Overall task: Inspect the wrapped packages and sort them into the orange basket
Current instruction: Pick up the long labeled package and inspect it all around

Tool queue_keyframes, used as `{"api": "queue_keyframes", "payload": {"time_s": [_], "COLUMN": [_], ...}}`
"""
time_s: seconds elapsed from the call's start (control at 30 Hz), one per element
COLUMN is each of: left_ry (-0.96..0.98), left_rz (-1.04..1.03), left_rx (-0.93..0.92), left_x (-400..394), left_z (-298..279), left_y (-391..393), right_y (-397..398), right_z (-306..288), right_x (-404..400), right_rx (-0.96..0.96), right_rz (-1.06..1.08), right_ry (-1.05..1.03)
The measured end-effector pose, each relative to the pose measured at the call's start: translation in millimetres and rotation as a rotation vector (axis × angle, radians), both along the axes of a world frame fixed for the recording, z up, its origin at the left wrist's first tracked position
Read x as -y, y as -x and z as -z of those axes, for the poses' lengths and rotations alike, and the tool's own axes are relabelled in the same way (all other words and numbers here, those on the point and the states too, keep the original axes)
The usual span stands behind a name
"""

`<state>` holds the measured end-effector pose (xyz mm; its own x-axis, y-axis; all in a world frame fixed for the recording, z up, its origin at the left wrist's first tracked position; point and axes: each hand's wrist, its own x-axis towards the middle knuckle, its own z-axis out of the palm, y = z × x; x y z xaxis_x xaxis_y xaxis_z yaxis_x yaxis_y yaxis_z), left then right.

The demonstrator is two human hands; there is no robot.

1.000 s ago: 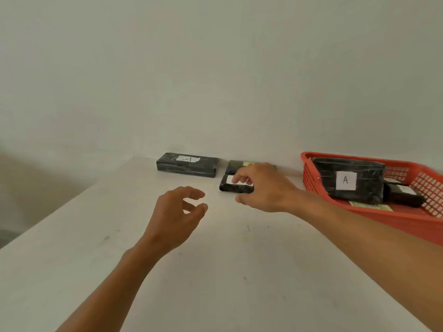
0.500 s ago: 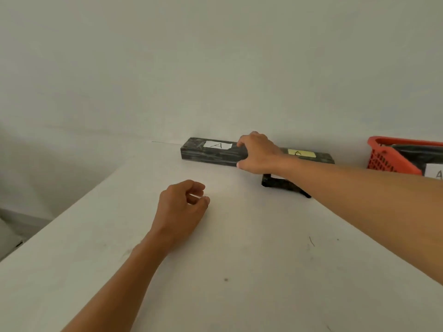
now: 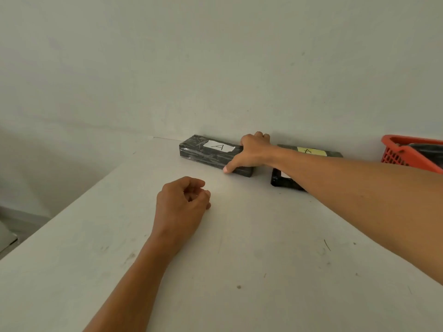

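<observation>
Right hand (image 3: 254,150) grips the right end of a long black wrapped package (image 3: 211,155) against the wall; left hand (image 3: 182,202) loosely curled, holding nothing

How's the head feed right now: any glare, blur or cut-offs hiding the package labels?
Head view: soft, even light, no glare; the white label reads A clearly. The right forearm covers part of the yellow label and most of the small package. The basket is cropped at the right edge. Wide-angle bending shows along the table edges.
</observation>
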<state>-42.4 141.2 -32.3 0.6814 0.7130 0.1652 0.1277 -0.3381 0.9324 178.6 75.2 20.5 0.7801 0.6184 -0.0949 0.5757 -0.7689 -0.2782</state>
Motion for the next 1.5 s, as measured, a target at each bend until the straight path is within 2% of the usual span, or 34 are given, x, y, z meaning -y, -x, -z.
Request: {"api": "queue_keyframes", "payload": {"time_s": [0.2, 0.4, 0.53, 0.7, 0.83, 0.93, 1.0, 1.07, 1.13, 1.2, 1.37, 1.5], "left_ry": [0.168, 0.462, 0.609, 0.828, 0.665, 0.652, 0.661, 0.637, 0.594, 0.542, 0.326, 0.181], "left_rz": [-0.134, -0.235, -0.118, 0.195, 0.321, 0.347, 0.344, 0.356, 0.361, 0.346, 0.246, 0.175], "left_rx": [0.141, 0.26, 0.209, 0.264, 0.173, 0.192, 0.212, 0.193, 0.151, 0.113, 0.053, 0.093], "left_x": [-3, 4, 37, 86, 119, 141, 153, 163, 173, 184, 214, 227], "left_z": [-5, -15, -34, -47, -42, -37, -33, -31, -29, -28, -27, -21], "left_y": [6, 19, 36, 67, 77, 81, 82, 82, 81, 79, 68, 62], "right_y": [23, 82, 122, 160, 177, 188, 193, 199, 200, 204, 215, 213], "right_z": [-5, -47, -65, -74, -63, -44, -30, -17, -4, 7, 19, 23], "right_x": [20, 79, 137, 216, 268, 298, 315, 326, 331, 330, 321, 323], "right_rx": [-0.077, 0.0, -0.006, 0.0, 0.033, 0.015, -0.148, -0.448, -0.533, -0.459, -0.201, -0.077], "right_rz": [-0.008, -0.054, -0.083, -0.1, -0.106, -0.047, 0.024, 0.179, 0.357, 0.45, 0.529, 0.537], "right_ry": [-0.295, -0.462, -0.455, -0.438, -0.435, -0.563, -0.753, -0.944, -0.997, -0.993, -1.01, -0.993]}}
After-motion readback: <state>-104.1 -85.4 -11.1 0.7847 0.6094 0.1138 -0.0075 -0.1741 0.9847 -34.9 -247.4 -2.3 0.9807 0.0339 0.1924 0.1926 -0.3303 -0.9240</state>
